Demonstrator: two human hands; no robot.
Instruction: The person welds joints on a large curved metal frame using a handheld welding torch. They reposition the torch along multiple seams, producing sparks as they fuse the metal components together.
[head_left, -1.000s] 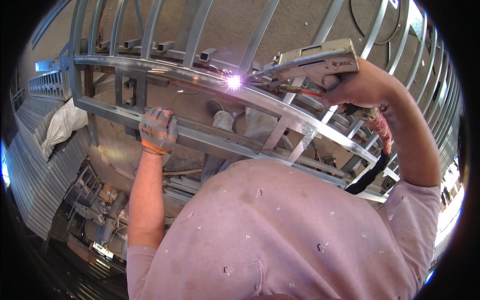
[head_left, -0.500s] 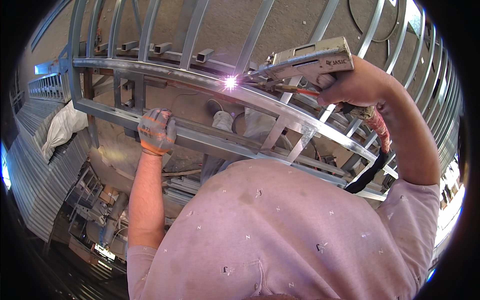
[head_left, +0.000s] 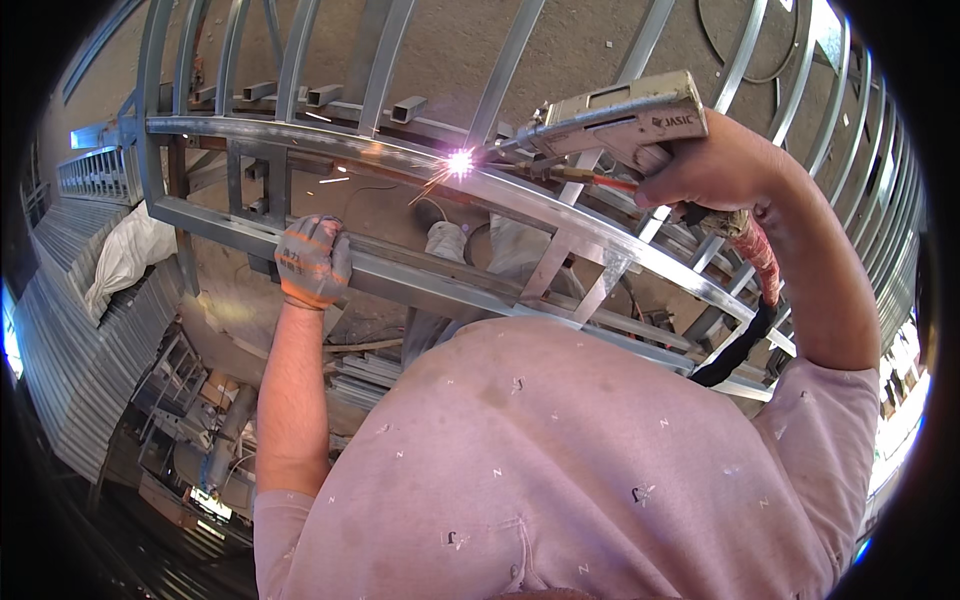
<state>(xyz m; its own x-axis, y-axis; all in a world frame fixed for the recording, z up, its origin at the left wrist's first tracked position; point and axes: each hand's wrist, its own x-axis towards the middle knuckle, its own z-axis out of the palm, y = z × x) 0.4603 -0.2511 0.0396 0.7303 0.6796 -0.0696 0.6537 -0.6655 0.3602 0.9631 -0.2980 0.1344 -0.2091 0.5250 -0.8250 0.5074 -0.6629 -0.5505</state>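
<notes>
My right hand (head_left: 718, 165) is closed round the grip of a pale, worn handheld welding gun (head_left: 618, 112). Its nozzle points left at a bright pinkish-white weld spot (head_left: 459, 163). That spot glows where an upright bar (head_left: 505, 75) meets the long middle rail (head_left: 610, 230) of a silver metal frame. Orange sparks fly down and left from it, and the glare hides the joint. In a grey and orange glove, my left hand (head_left: 314, 262) is closed over the near square-tube rail (head_left: 420, 285), left of the gun.
A red-wrapped hose (head_left: 757, 255) drops from the gun into a black sleeve (head_left: 740, 350). More bars of the frame run off to the far right. Cut square tubes (head_left: 408, 109) lie beyond the middle rail. Corrugated sheets (head_left: 65, 350) and a white sack (head_left: 130, 250) are at the left.
Sparks now streak out from the weld spot, down and to the left, with bright flecks over the frame's left part. Both hands and the gun have barely moved.
</notes>
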